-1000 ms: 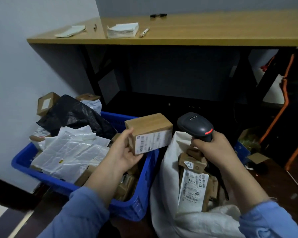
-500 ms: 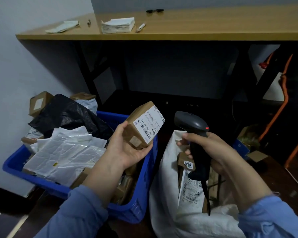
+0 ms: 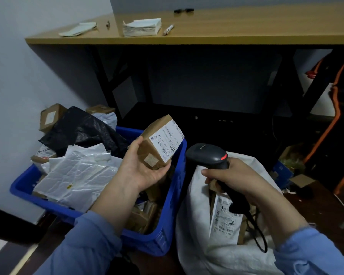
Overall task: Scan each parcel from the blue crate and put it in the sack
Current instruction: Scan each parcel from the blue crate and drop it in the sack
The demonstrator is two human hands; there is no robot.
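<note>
My left hand (image 3: 142, 167) holds a small brown cardboard parcel (image 3: 159, 144) above the right side of the blue crate (image 3: 168, 197), its white barcode label tilted up and to the right. My right hand (image 3: 229, 179) grips the handle of a black barcode scanner (image 3: 207, 156) with a red strip; its head points left at the parcel's label, a short gap apart. The white sack (image 3: 195, 231) stands open below the scanner, with labelled parcels (image 3: 225, 221) inside. The crate holds white mailer bags (image 3: 75, 173), a black bag (image 3: 83, 132) and brown boxes.
A wooden table (image 3: 226, 30) spans the back with a stack of white paper (image 3: 141, 26), a pen and a folded sheet on it. Black table legs stand behind the crate. Small boxes and orange straps (image 3: 334, 120) lie at the right. A wall closes the left side.
My left hand turned the parcel so its label faces up toward the scanner. My right hand swung the scanner from over the sack to point left at the label.
</note>
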